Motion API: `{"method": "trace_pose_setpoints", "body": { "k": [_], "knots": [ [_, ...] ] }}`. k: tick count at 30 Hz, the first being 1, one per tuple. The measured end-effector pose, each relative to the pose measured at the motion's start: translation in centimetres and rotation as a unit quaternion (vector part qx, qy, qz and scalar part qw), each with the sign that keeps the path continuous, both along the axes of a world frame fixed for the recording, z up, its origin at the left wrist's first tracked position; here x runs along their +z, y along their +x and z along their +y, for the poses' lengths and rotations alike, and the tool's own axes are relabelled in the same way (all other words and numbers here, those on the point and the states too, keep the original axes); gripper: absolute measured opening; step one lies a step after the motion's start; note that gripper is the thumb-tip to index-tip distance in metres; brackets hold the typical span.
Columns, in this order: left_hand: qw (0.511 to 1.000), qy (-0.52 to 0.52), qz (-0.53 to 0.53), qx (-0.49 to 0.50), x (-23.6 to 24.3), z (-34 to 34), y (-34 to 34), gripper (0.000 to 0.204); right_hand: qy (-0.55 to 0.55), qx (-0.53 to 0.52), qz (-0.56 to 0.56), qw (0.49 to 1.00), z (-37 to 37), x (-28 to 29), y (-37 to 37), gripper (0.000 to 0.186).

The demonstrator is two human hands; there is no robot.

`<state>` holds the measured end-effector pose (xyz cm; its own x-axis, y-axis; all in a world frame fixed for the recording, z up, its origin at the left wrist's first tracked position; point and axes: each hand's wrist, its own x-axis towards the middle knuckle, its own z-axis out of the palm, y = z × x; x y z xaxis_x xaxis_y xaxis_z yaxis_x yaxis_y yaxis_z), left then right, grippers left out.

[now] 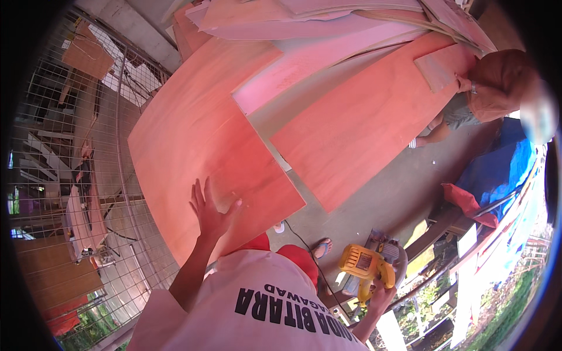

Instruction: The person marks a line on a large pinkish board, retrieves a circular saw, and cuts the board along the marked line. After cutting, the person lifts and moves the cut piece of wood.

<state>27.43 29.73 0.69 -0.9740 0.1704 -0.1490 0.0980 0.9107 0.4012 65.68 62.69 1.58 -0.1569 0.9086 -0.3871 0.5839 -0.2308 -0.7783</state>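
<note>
My left hand (212, 212) lies with spread fingers on the near part of a large reddish plywood sheet (193, 128), which stretches away in front of me. At my lower right, my right hand (381, 293) is wrapped round the handle of a yellow circular saw (362, 263). The saw is held off to the side, apart from the sheet; its blade cannot be made out. A dark power cord (304, 243) runs across the floor near my foot.
A second plywood sheet (363, 123) lies to the right, where a crouching co-worker (497, 82) holds a smaller board (442, 67). More sheets (328, 26) are piled at the back. Wire mesh fencing (120, 175) borders the left. A blue tarp (497, 169) hangs by the right railing.
</note>
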Motion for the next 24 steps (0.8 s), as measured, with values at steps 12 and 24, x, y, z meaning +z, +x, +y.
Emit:
{"method": "trace_pose_setpoints", "body": {
  "k": [12, 24],
  "knots": [
    [0.984, -0.046, 0.102, -0.141, -7.9, -4.7, 11.7, 0.081, 0.004, -0.002, 0.024, 1.000, 3.6, -3.3, 3.4, 0.019],
    [0.952, -0.101, 0.079, 0.277, -10.9, -17.4, 6.8, 0.112, -0.031, 0.054, 0.065, 0.996, 4.1, -6.9, 2.5, 0.039]
  ]
}}
